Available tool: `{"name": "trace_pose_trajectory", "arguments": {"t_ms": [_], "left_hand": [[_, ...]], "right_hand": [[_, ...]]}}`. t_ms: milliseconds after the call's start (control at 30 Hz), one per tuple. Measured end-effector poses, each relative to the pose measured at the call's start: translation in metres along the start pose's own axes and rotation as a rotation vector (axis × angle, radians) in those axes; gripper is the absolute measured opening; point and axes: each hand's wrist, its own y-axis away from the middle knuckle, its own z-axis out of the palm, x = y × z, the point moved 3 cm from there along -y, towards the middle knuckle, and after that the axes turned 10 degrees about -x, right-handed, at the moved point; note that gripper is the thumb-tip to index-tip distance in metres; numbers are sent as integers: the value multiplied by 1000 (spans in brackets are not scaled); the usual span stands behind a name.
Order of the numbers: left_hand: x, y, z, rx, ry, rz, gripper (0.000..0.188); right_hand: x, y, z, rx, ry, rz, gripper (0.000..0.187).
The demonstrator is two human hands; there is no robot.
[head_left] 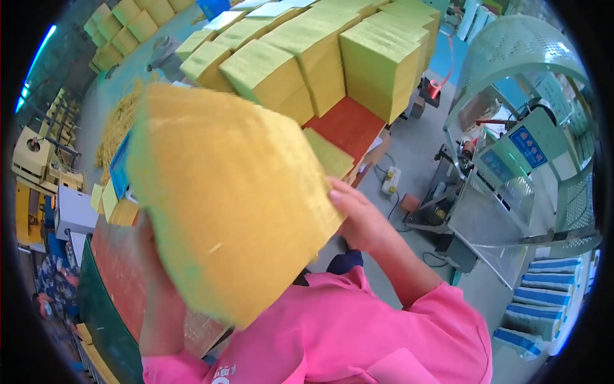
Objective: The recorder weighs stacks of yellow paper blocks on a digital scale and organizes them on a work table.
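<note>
Yellow stacked sheets [233,198] are held tilted between the left hand [152,253] and right hand [358,216].

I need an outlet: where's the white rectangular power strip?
Head view, right of centre: the power strip lies on the grey floor, beside the reddish-brown block, beyond the bare right hand.

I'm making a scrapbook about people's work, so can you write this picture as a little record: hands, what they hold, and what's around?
Left hand: at the left side of a big yellow stack, partly hidden
Right hand: gripping the stack's right edge
Clothing: pink sleeves
Beyond: more yellow stacks near a red surface
Right side: machine with a curved, holed guard
Lower right: blue-striped white packages
</note>
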Motion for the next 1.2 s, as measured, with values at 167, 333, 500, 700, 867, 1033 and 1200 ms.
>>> {"name": "trace_pose_trajectory", "arguments": {"t_ms": [167, 333, 500, 700, 867, 1033, 1200], "left_hand": [[-38, -86, 136, -252, 336, -178, 58], [-74, -162, 205, -230, 419, -252, 63], [-98, -210, 234, -197, 296, -461, 61], [-113, -226, 249, -116, 238, -406, 60], [-93, -220, 257, -188, 122, -246, 69], [-62, -165, 142, 95, 68, 115, 62], [-100, -69, 85, 498, -464, -48, 60]], "right_hand": [[-70, -15, -115, 21, 61, 31, 54], [-106, -45, -204, -16, 29, 152, 51], [-116, -68, -241, 264, -16, 202, 51], [-92, -35, -244, 410, 98, -64, 50], [-88, -11, -237, 392, 273, -128, 51], [-46, 14, -268, 400, 334, 275, 38], [-14, 11, -216, 62, 436, 474, 23]]}}
